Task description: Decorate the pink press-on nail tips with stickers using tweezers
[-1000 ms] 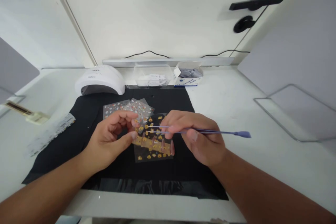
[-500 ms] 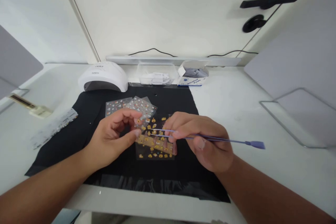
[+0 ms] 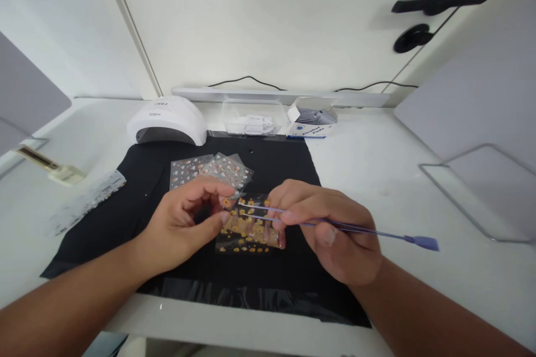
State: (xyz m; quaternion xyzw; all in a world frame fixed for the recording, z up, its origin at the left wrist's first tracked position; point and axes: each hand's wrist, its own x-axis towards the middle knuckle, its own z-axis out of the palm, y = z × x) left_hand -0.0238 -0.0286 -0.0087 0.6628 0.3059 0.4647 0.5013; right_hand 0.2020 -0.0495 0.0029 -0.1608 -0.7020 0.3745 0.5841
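Observation:
My left hand point(image 3: 184, 226) pinches the upper left of a clear sticker sheet point(image 3: 245, 247) dotted with small yellow figures. My right hand point(image 3: 339, 228) grips purple tweezers point(image 3: 383, 232), their slightly parted tips over the sheet's upper part. Whether a sticker sits between the tips is too small to make out. Through the sheet shows a tan strip point(image 3: 251, 227) beneath, with a pinkish false nail point(image 3: 282, 237) at its right end. Behind my left hand lie overlapping clear sticker sheets point(image 3: 228, 170) with white and orange figures.
A black mat point(image 3: 276, 162) covers the middle of the white table point(image 3: 355, 150). Along the back stand a white nail lamp point(image 3: 167, 117), a clear tray point(image 3: 230, 117) with small packets and an alcohol pads box point(image 3: 310, 129). A plastic packet point(image 3: 90, 201) lies left.
The yellow sticker sheet has shifted over the tan strip, and its top edge now sits lower. The tweezers' tips have moved slightly right. Both hands keep their holds.

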